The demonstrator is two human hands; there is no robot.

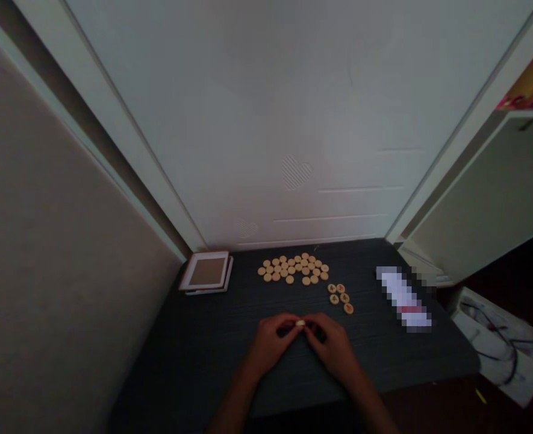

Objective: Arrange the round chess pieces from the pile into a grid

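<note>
Both my hands meet over the middle of a dark table (203, 355). My left hand (273, 343) and my right hand (332, 346) pinch one small pale round disc (300, 323) between their fingertips. Farther back lies a flat cluster of several tan wooden discs (293, 269), blank sides up. To its right sits a smaller group of several discs with red marks (341, 298), face up and apart from the cluster.
A white-framed square box with a brown inside (206, 272) lies at the table's back left. A blurred white oblong (404, 298) lies at the right. A pale wall panel stands behind; a white bag with cords (501, 349) sits on the floor at right.
</note>
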